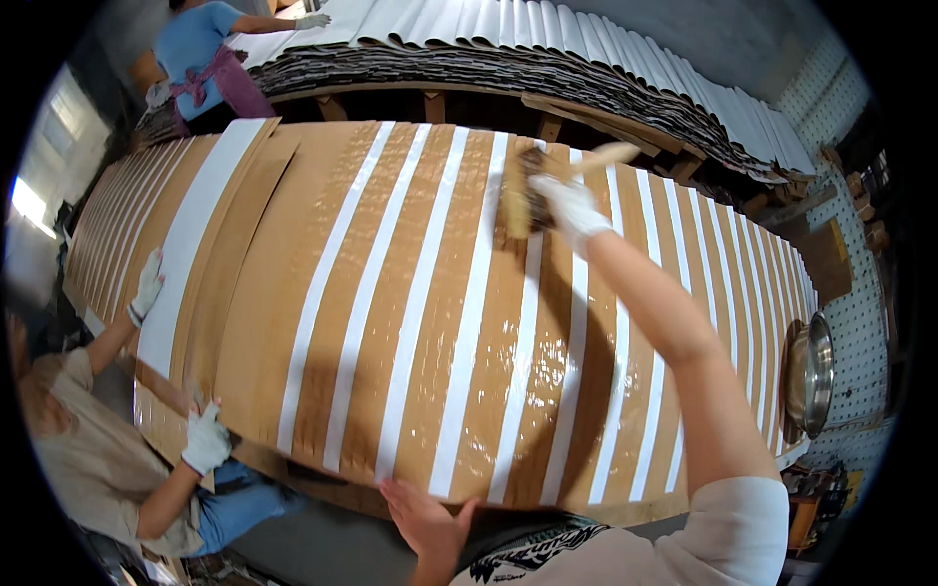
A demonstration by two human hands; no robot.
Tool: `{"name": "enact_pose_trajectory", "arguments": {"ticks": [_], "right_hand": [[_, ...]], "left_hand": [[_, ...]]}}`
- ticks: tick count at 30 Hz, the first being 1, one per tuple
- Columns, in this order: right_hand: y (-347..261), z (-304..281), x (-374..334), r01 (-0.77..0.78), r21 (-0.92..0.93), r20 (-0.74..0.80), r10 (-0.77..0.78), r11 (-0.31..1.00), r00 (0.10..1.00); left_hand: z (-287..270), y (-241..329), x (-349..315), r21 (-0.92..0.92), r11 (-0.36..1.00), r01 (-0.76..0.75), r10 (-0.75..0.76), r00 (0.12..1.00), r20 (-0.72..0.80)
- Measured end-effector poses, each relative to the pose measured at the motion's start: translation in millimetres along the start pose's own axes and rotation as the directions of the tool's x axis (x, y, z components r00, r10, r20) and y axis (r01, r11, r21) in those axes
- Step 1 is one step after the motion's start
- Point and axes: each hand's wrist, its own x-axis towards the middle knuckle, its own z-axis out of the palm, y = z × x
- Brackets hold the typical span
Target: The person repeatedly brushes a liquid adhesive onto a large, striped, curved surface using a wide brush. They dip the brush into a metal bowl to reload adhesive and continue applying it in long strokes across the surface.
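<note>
At the left end of the long table, a co-worker in a tan shirt leans in, one gloved hand touching the left side of a broad white strip and the other gloved hand at the near edge; whether those lower fingers grip anything, I cannot tell. Beyond the far left corner, a second co-worker in a blue shirt reaches a gloved hand onto a deep stack of white-topped sheets, which runs rightward behind the far edge. Right of the broad strip comes a plain brown area, then overlapping brown sheets with white stripes, spread across the table to its right end, shiny and wet-looking through the middle. The person's bare left hand rests at the near edge, around mid-length, its thumb spread away from the fingers. Near the far edge, right of the middle, a motion-blurred brush lies against the striped sheets; the person's white-gloved right hand has its fingers clamped on it. At the right end stands a tilted metal bowl, beside a perforated wall panel.
</note>
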Motion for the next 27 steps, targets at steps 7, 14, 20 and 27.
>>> {"name": "enact_pose_trajectory", "arguments": {"ticks": [7,14,20,27], "right_hand": [[-33.5,188.5,51.0,0.143,-0.474,0.022,-0.150,0.869,0.988],[13.1,16.8,118.9,0.062,-0.408,-0.137,-0.128,0.911,0.982],[87.1,-213.4,113.2,-0.204,-0.351,-0.543,-0.022,0.914,0.839],[84.0,-299.9,111.6,-0.353,-0.596,-0.617,-0.130,0.722,0.776]], "left_hand": [[7.5,-2.3,1.2,0.152,0.988,0.032,-0.068,0.969,0.236],[-22.8,19.4,4.5,0.132,0.986,0.105,-0.133,0.965,0.227],[-20.3,17.7,3.5,0.109,0.993,0.055,-0.071,0.986,0.149],[-26.5,16.1,16.7,-0.049,0.996,0.080,-0.069,0.977,0.203]]}}
